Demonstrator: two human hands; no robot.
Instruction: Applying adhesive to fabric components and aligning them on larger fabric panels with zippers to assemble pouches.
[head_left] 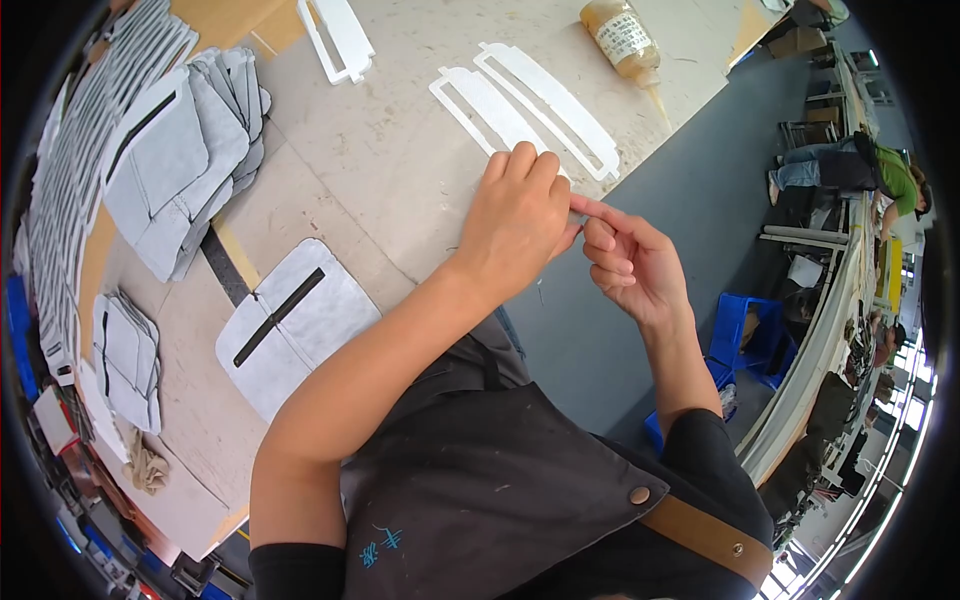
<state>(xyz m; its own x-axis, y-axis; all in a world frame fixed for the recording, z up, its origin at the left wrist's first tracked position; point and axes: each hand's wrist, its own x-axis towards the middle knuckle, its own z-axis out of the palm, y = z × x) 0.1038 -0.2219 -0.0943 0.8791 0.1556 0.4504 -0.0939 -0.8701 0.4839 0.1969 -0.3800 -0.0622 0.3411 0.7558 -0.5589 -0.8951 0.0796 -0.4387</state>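
Observation:
My left hand [520,218] is closed, its knuckles up, over the near end of a white slotted strip [495,112] on the table. Whatever its fingertips pinch is hidden beneath the hand. Beside it, just past the table's edge, my right hand [640,262] has curled fingers, with its index finger reaching to the left fingertips. Anything between the two hands is too small or hidden to make out. A second white slotted strip [560,120] lies right alongside the first. Below my left forearm rests a pale grey fabric panel [330,290] with a black zipper strip [280,316].
A bottle [622,42] of amber liquid lies at the far right of the table [400,150]. Another white slotted piece [340,45] is at the back. Stacked grey panels [215,150] and a smaller pile [127,360] stand left. Blue crates [735,330] and a person [850,170] are right.

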